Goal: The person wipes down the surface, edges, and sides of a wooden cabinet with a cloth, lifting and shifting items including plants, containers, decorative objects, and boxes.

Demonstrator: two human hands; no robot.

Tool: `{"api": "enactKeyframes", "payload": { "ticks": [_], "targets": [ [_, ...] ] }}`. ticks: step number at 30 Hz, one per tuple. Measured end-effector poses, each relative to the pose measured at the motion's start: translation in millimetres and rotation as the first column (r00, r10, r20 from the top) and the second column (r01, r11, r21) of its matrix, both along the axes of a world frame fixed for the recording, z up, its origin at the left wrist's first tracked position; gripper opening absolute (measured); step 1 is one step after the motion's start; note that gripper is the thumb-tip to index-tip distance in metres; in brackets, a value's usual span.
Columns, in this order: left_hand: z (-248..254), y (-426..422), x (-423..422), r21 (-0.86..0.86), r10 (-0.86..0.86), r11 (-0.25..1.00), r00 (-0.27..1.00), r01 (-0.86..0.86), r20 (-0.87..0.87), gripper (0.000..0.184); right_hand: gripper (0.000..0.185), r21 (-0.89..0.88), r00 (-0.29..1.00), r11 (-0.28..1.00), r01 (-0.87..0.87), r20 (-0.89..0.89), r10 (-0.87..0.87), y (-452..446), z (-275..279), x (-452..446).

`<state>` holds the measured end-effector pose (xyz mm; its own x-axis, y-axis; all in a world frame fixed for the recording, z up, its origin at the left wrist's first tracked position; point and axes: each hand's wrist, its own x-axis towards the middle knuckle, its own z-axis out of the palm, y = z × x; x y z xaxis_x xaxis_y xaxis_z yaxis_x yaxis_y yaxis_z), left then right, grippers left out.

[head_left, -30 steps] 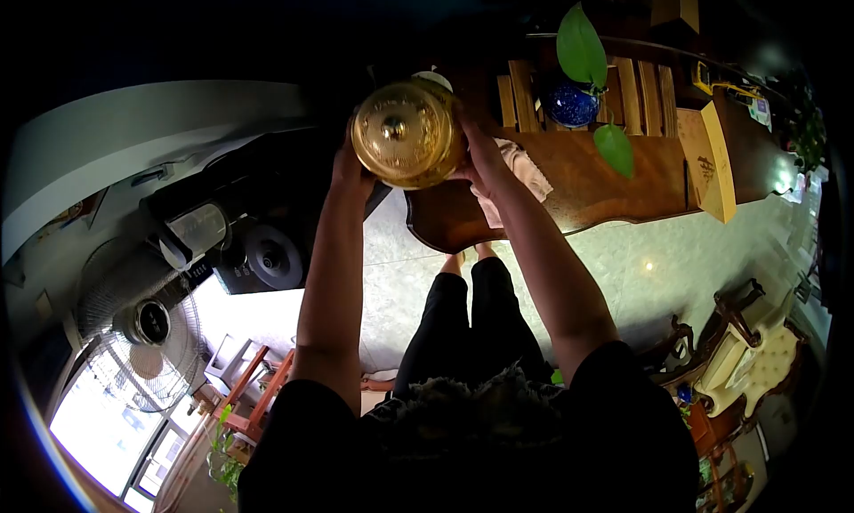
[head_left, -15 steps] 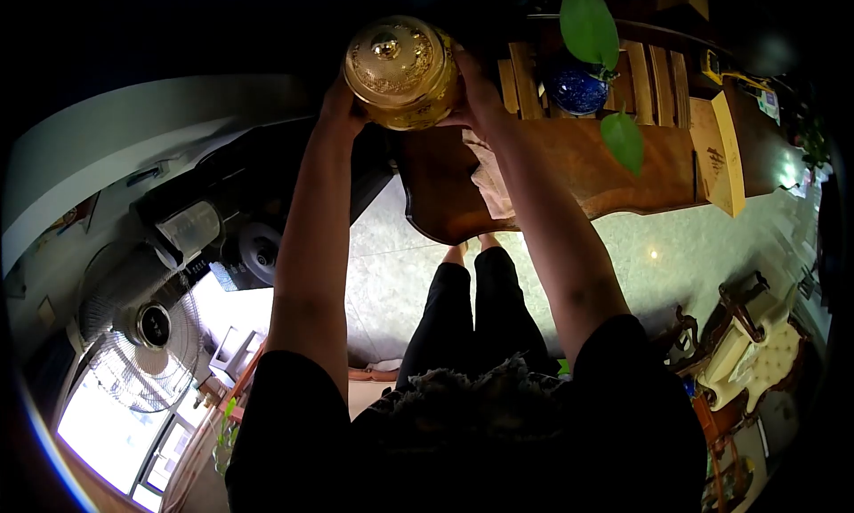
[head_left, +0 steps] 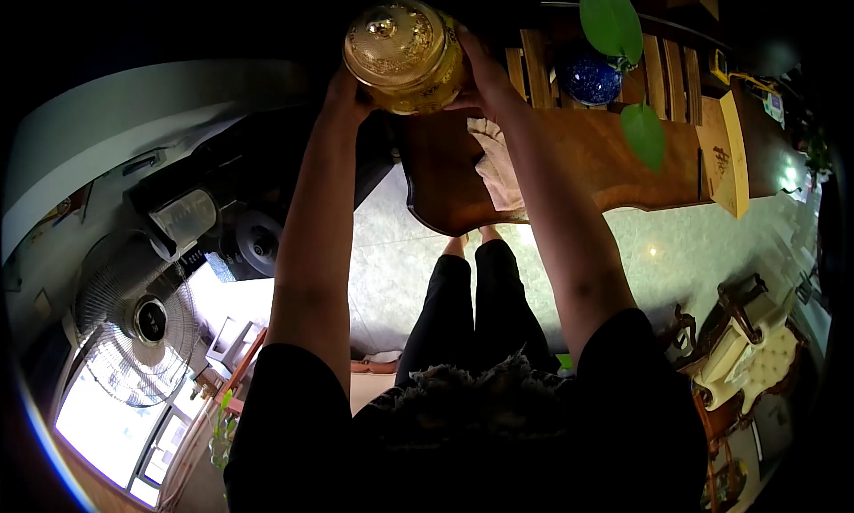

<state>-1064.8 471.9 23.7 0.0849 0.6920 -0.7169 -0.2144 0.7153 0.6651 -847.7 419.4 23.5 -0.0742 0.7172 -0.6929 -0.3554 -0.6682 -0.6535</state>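
Note:
A round golden glass jar [head_left: 407, 57] with a knobbed lid is held up at arm's length, above the left end of a brown wooden table [head_left: 614, 161]. My left hand [head_left: 349, 96] wraps its left side, the fingers mostly hidden by the jar and shadow. On the other side my right hand [head_left: 481, 79] grips the jar's right wall. Below my right hand, a crumpled pink cloth [head_left: 498, 170] lies on the table, partly covered by my right forearm.
Behind the table's front part stand a blue speckled pot [head_left: 590, 79] with large leaves and wooden slats [head_left: 656, 77]. A yellow box [head_left: 725, 153] is farther right. A fan [head_left: 149, 320] is at left, a cream tufted chair [head_left: 767, 362] at lower right.
Both hands have carried the jar upward in the view, away from my body, and its side now shows more below the lid. More of the pink cloth has come into sight.

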Motion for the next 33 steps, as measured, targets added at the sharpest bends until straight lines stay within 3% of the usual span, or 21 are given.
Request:
{"api": "enactKeyframes", "payload": {
  "ticks": [7, 15, 18, 19, 20, 21, 22, 24, 25, 27, 29, 31, 33],
  "targets": [
    [-4.6, -4.5, -0.4, 0.014, 0.003, 1.0, 1.0, -0.003, -0.01, 0.072, 0.089, 0.006, 0.999, 1.0, 0.008, -0.038, -0.008, -8.4, -16.4, 2.2],
    [-20.2, -0.7, -12.4, 0.052, 0.03, 0.998, 0.999, -0.031, 0.012, 0.058, 0.087, 0.071, 0.995, 0.995, 0.072, -0.068, -0.067, -25.9, -20.9, -6.4],
    [-22.1, 2.3, -13.2, 0.031, 0.036, 0.999, 0.999, -0.036, -0.025, 0.05, 0.078, 0.077, 0.992, 0.99, 0.119, 0.042, -0.122, -54.2, -32.8, -8.7],
    [-25.2, 3.9, -14.2, 0.048, 0.047, 0.998, 0.999, -0.047, -0.017, 0.05, 0.071, 0.261, 0.965, 0.959, 0.111, 0.202, -0.166, -77.7, -38.7, -9.8],
    [-25.4, 2.8, -14.3, 0.046, 0.044, 0.998, 0.999, -0.044, -0.013, 0.05, 0.065, 0.433, 0.909, 0.899, 0.065, 0.346, -0.232, -103.1, -42.5, -9.2],
    [-23.4, -1.2, -15.3, 0.079, 0.059, 0.995, 0.998, -0.058, -0.009, 0.056, 0.061, 0.409, 0.834, 0.91, -0.066, 0.523, -0.174, -132.9, -42.9, -2.4],
    [-20.6, -5.8, -15.8, 0.11, 0.074, 0.991, 0.997, -0.073, -0.004, 0.062, 0.067, 0.441, 0.652, 0.854, -0.277, 0.739, -0.17, -157.7, -44.0, 8.2],
    [-14.1, -15.4, -17.0, 0.102, 0.133, 0.987, 0.989, -0.126, -0.065, 0.063, 0.074, 0.259, 0.345, 0.825, -0.502, 0.935, -0.083, -210.3, -64.1, 22.6],
    [-11.2, -25.2, -19.0, 0.096, 0.191, 0.979, 0.973, -0.179, -0.131, 0.064, 0.074, 0.253, 0.343, 0.826, -0.504, 0.936, -0.078, -230.9, -72.1, 27.5],
    [-18.9, -57.4, -28.5, 0.154, 0.218, 0.971, 0.944, -0.184, -0.247, 0.06, 0.079, -0.006, 0.15, 0.769, -0.639, 0.98, 0.131, -259.3, -91.4, 35.6],
    [-49.6, -100.1, -43.8, 0.173, 0.164, 0.979, 0.927, -0.11, -0.338, 0.056, 0.081, 0.049, 0.193, 0.749, -0.661, 0.976, 0.106, -263.7, -115.4, 38.5],
    [-69.0, -151.1, -44.5, 0.151, 0.096, 0.988, 0.907, -0.036, -0.41, 0.047, 0.08, 0.003, 0.022, 0.721, -0.693, 1.0, 0.016, -250.1, -133.1, 29.0],
    [-106.5, -207.3, -49.4, 0.228, 0.047, 0.971, 0.88, 0.071, -0.473, 0.036, 0.077, -0.01, 0.015, 0.727, -0.687, 1.0, 0.028, -217.8, -134.7, 11.4]
  ]
}}
